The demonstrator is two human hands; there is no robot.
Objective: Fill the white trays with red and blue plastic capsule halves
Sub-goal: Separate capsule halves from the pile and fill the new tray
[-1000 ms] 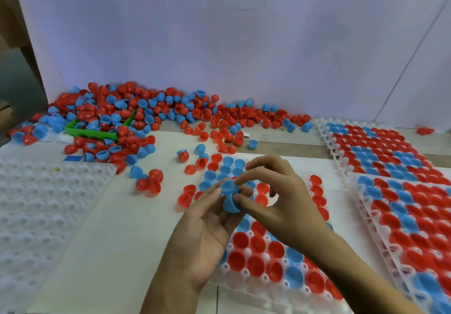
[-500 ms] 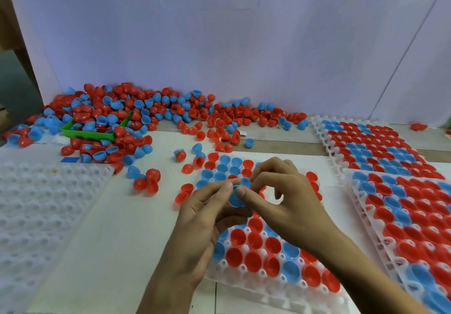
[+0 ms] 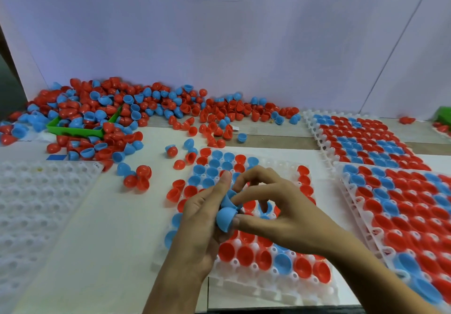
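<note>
A white table (image 3: 117, 228) runs back to a pale wall panel (image 3: 244, 45) with printed characters at its top edge. Nearest, over the middle white tray (image 3: 244, 287), both hands meet. The left hand (image 3: 200, 221) has its fingers curled round blue capsule halves (image 3: 227, 218), a few of them apparently nested together, with the lowest dome facing down and left. The right hand (image 3: 280, 213) pinches the same cluster from the other side, thumb under the dome and forefinger on the upper piece, so each hand's grip is clamped on the blue halves. They seem to be pulled apart before being set into pockets.

The tray beneath is mostly filled with red and blue halves, open side up; a few pockets near its front look bare. To the right lie two full trays (image 3: 402, 216), and an empty tray (image 3: 36, 203) sits at the left. Farther back a loose pile of halves (image 3: 122, 111) spreads along the wall, partly burying a green bin (image 3: 78, 130).

These halves look like thin, light, smooth shells, likely slippery and slightly springy. Taking hold at the rim, one fingertip inside and one outside, should separate nested pieces better than squeezing the dome, which might pop away.
</note>
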